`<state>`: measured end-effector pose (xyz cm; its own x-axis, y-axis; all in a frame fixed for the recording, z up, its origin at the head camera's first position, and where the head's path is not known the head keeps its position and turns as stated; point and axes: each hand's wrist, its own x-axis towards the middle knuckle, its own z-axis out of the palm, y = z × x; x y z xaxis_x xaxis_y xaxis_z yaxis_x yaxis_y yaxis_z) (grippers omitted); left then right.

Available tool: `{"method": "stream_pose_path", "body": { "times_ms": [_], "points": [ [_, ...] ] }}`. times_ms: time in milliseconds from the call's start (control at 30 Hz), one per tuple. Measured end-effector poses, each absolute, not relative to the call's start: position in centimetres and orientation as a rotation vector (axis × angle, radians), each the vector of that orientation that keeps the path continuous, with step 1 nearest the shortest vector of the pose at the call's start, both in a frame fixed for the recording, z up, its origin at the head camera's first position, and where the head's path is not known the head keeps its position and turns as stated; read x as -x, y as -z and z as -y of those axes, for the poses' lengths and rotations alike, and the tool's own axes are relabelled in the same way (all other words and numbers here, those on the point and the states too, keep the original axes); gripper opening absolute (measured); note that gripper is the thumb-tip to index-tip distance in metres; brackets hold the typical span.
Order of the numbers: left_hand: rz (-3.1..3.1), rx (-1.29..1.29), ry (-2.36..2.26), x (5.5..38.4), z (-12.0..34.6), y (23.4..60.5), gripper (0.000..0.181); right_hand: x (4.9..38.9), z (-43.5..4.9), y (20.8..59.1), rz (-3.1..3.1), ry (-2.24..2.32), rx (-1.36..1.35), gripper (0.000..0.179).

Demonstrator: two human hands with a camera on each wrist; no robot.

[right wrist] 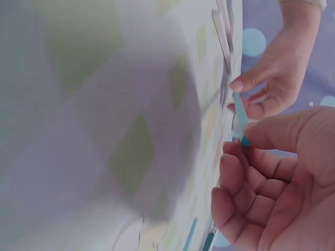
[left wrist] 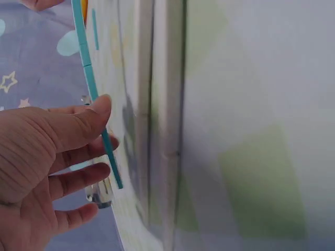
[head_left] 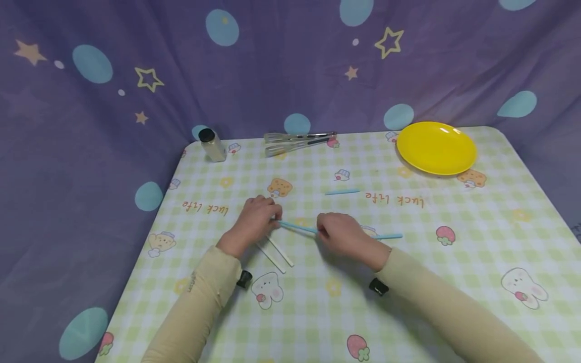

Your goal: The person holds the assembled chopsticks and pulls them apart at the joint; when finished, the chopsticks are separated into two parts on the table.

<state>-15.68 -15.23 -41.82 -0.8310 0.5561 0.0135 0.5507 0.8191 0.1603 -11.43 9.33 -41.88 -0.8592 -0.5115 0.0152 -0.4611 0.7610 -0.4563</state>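
Observation:
A thin light-blue stick [head_left: 297, 227] with crosswise joint lines spans my two hands above the table. My left hand [head_left: 257, 218] pinches it between thumb and fingers near one end, which pokes out past the fingers in the left wrist view. My right hand [right wrist: 277, 178] pinches the other end with thumb and forefinger, its remaining fingers curled. Two white sticks [head_left: 277, 254] lie side by side on the cloth beside my left hand. Another blue piece [head_left: 389, 236] shows beyond my right hand, partly hidden by it. A shorter blue stick [head_left: 342, 191] lies farther back.
A yellow plate [head_left: 437, 148] sits at the back right. Two slim utensils [head_left: 299, 143] with clear ends lie along the back edge. At the back left stands a black-capped jar [head_left: 213, 146]. A checked cloth [head_left: 408, 312] covers the table; a patterned curtain [head_left: 290, 65] hangs behind.

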Motion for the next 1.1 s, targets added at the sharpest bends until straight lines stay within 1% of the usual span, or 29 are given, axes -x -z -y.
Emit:
{"method": "stream_pose_path", "body": {
  "times_ms": [200,333,433,600,700,933,1100],
  "points": [
    [-2.966,-0.928,-0.388,15.5,14.0,41.5,0.016,11.9,-11.0,41.7,-2.912,0.703,0.786,0.015],
    [-2.951,-0.927,-0.447,15.3,12.9,41.4,0.003,12.1,-12.1,41.6,-2.93,0.705,0.73,0.008],
    [-2.941,-0.956,-0.456,15.2,12.0,41.3,0.009,12.3,-12.9,41.3,-2.937,0.704,0.672,0.003],
    [-2.918,-1.026,-0.496,15.0,10.5,41.1,0.014,12.5,-14.0,40.8,-2.963,0.73,0.608,0.005],
    [-2.906,-1.065,-0.524,14.8,9.6,40.9,0.017,12.6,-14.2,40.8,-2.971,0.772,0.638,0.006],
    [-2.881,-1.178,-0.542,14.5,7.3,40.6,0.021,12.3,-13.9,41.0,-2.999,0.849,0.853,0.007],
    [-2.875,-1.209,-0.544,14.5,6.1,40.7,0.019,12.1,-14.3,41.1,-3.03,0.861,0.846,0.006]
  ]
}}
